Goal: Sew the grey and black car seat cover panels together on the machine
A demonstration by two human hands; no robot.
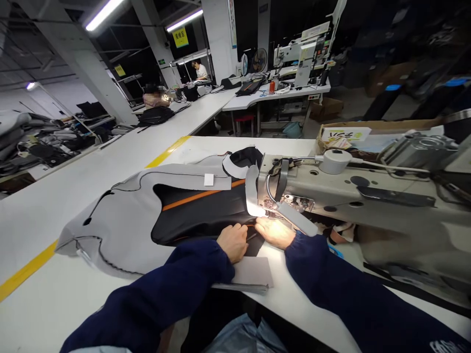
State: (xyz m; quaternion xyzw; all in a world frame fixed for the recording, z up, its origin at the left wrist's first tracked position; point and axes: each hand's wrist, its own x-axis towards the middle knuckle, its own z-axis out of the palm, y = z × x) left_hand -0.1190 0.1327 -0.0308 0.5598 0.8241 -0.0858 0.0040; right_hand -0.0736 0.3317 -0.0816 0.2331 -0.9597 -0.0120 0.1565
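Observation:
A grey-and-black seat cover (198,208) with orange stripes lies across the white table, its right end at the sewing machine (294,191). My left hand (233,242), fingers curled together, grips the black panel's near edge. Just right of it, my right hand (275,233) pinches the same edge close to the lit needle area. The fingertips of my right hand are partly lost in the lamp's glare. Under my left wrist sits a stack of grey fabric pieces (253,272) at the table's front edge. A small white label (208,180) shows on the cover.
The machine's arm and a white lamp head (297,219) stand close to my right hand. Behind the machine is a cardboard box (386,128) with papers. Yellow tape (168,152) crosses the table. Farther off, two people work near a second sewing machine (303,61).

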